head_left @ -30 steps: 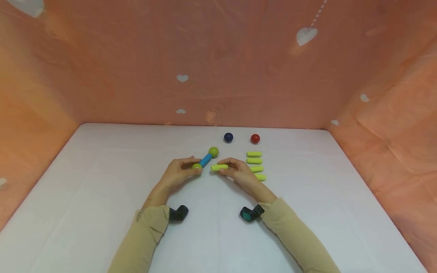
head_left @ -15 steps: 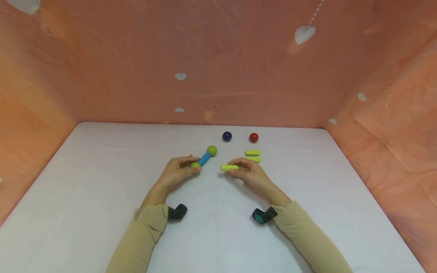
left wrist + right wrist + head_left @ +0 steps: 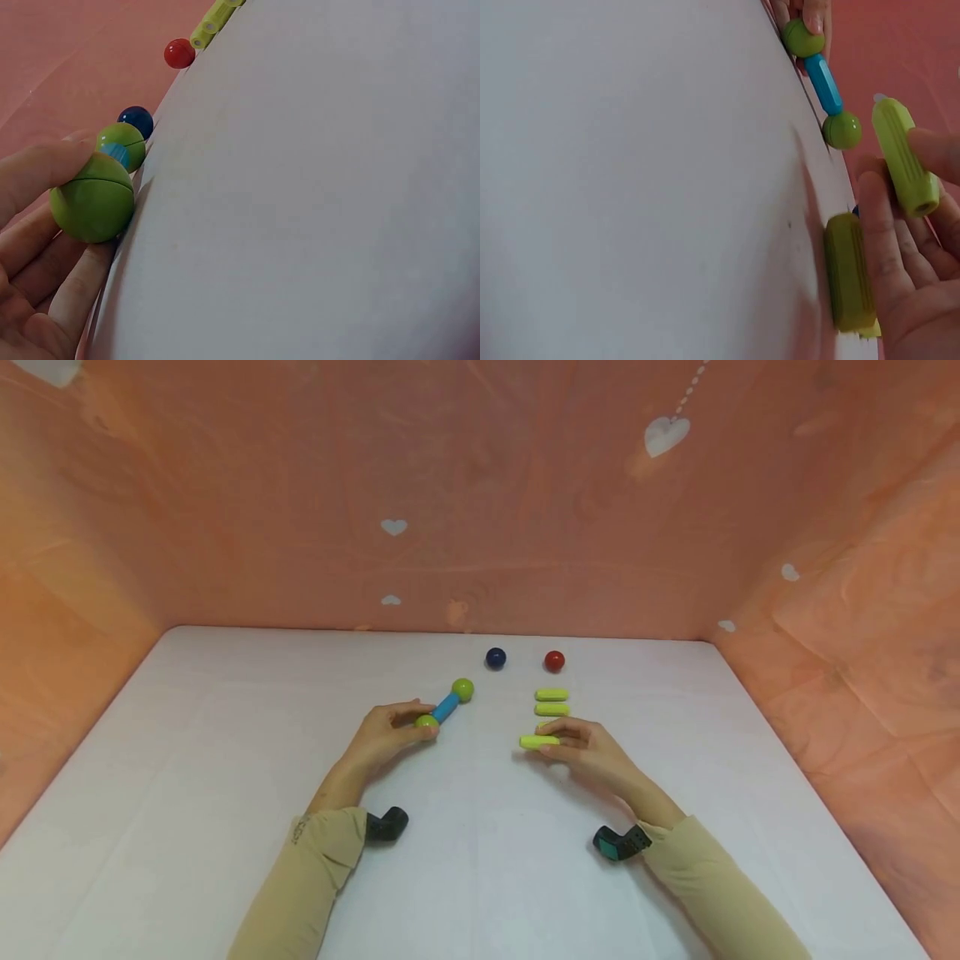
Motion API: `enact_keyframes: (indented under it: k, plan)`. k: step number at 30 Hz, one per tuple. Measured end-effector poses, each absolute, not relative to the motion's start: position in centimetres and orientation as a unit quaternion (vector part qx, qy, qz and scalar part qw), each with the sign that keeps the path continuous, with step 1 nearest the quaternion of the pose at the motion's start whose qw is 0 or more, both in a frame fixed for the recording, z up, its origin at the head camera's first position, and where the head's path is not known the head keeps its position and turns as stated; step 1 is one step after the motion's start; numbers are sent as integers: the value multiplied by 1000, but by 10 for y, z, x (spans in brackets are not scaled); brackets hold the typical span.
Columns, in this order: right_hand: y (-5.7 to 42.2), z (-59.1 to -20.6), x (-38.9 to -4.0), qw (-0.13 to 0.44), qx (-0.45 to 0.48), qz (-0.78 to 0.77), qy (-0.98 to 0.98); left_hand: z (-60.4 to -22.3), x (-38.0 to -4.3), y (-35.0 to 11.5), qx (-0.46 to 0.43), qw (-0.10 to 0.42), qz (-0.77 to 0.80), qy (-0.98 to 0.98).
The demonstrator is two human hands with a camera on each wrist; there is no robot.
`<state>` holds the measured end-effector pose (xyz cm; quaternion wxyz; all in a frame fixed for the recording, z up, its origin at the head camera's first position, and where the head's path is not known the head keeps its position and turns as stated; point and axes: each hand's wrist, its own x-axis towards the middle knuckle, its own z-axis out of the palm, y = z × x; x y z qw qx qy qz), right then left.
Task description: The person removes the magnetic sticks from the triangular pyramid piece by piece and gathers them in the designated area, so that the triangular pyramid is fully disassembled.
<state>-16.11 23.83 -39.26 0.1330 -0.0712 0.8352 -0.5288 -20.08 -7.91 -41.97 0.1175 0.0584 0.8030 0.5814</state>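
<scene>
My left hand [image 3: 382, 733] pinches the near green ball [image 3: 94, 199] of a joined toy piece between thumb and fingers. From that ball a blue rod [image 3: 447, 707] runs away to a second green ball [image 3: 462, 690], making a dumbbell shape. To the right, my right hand [image 3: 594, 753] holds a yellow-green ridged rod [image 3: 901, 154] by thumb and fingers, raised over the table with its shadow below. More such rods [image 3: 552, 694] lie in a column just beyond this hand, which hides part of the column; one lying rod [image 3: 847, 274] shows close beside the fingers.
A dark blue ball [image 3: 496, 658] and a red ball [image 3: 554, 661] sit toward the back of the white table [image 3: 262, 693]. Orange cloth [image 3: 480, 485] with pale hearts encloses the back and sides. Each wrist carries a small black camera [image 3: 387, 824].
My right hand has drawn away to the right and slightly nearer with the yellow-green rod, now covering the near rods of the column. My left hand keeps its hold almost unmoved.
</scene>
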Motion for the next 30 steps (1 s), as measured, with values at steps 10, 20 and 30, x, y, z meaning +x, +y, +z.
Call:
enact_keyframes:
  k: [10, 20, 30]
  plan:
    - [256, -396, -154, 153, -91, -505, 845, -420, -202, -81, 56, 120, 588, 798]
    - [265, -400, -153, 128, -97, -463, 872, -419, -202, -80, 61, 119, 582, 802]
    - [269, -401, -157, 92, -95, -418, 899, -417, -197, -77, 45, 130, 577, 805]
